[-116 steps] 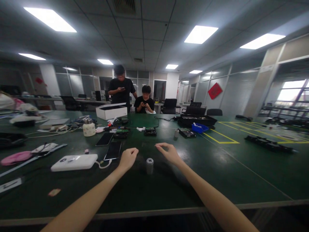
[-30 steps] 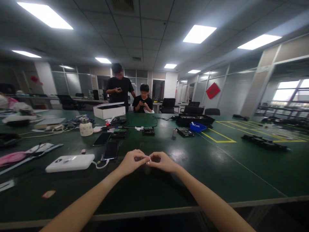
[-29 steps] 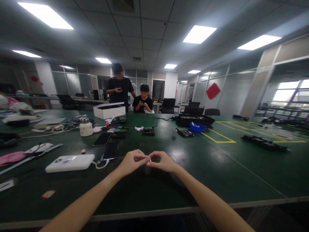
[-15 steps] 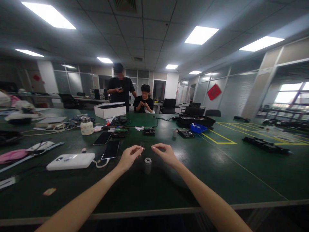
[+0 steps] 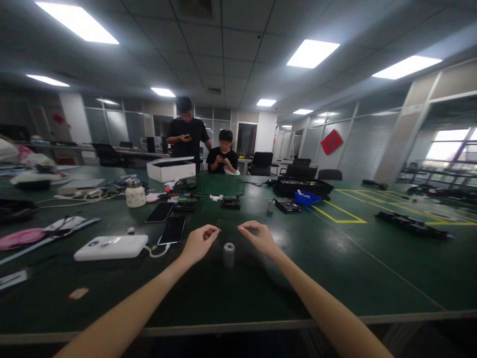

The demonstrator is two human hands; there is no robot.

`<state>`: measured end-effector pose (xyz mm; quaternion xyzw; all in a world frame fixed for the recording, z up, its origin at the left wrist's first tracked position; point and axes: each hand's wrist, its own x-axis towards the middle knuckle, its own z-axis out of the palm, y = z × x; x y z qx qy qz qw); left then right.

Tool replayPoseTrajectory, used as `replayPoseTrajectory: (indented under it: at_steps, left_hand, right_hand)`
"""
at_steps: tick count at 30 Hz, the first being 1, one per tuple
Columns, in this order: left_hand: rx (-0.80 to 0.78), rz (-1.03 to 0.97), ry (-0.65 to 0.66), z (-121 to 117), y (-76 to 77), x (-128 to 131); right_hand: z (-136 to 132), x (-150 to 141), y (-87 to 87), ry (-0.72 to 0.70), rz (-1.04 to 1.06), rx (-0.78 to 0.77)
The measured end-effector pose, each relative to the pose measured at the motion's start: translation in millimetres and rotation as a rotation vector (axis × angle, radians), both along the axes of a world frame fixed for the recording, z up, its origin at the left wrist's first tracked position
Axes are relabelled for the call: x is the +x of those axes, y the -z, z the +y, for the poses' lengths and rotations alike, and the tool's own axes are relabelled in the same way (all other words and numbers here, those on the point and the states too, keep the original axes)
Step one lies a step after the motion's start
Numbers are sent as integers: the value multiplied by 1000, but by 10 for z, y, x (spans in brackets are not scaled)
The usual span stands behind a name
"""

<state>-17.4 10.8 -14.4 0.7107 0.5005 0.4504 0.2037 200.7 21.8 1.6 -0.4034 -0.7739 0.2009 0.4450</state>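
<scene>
Between my hands a small grey metal cylinder [image 5: 228, 256] with holes in its top stands upright on the green table [image 5: 290, 293], touched by neither hand. My left hand [image 5: 201, 242] hovers to its upper left, thumb and fingertips pinched together. My right hand [image 5: 260, 238] is raised to its upper right, its thumb and index finger also meeting in a pinch. Whatever sits in either pinch is too small or hidden to name. The fingertips of the two hands face each other with a gap between them.
Left of my left hand lie a white power bank [image 5: 112, 247] with a cable and two dark phones [image 5: 172, 230]. Circuit boards [image 5: 231, 202], another metal cylinder [image 5: 271, 205] and a blue tray [image 5: 306, 198] lie farther back. Two people [image 5: 189, 134] are beyond the table.
My hands have drawn slightly apart, the right fingertips shifting a little to the right. The cylinder stands where it was.
</scene>
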Motion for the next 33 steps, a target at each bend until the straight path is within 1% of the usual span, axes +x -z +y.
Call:
replayPoseTrajectory:
  at_steps: [2, 4, 7, 10, 16, 22, 28, 33]
  left_hand:
    - [1, -6, 15, 1, 3, 3]
    - [-8, -3, 40, -16, -12, 15]
    - [-26, -4, 78, -53, -46, 38]
    - [-30, -10, 102, -75, -65, 52]
    - [-20, -34, 120, -77, -68, 47]
    - [-26, -38, 163, -81, -59, 47]
    - [-18, -97, 195, -115, -93, 61]
    - [-28, -137, 290, -142, -69, 99]
  right_hand:
    - [-118, -103, -61, -125, 3, -50]
    - [-203, -174, -84, -174, -33, -97]
    - [-254, -217, -74, -193, -46, -141]
    - [-264, -215, -67, -182, -8, -120]
    - [-282, -213, -70, -215, -26, -137]
    - [-271, -235, -28, -242, 12, -156]
    - [-197, -240, 55, -321, 85, -271]
    - [-140, -235, 107, -421, 228, -468]
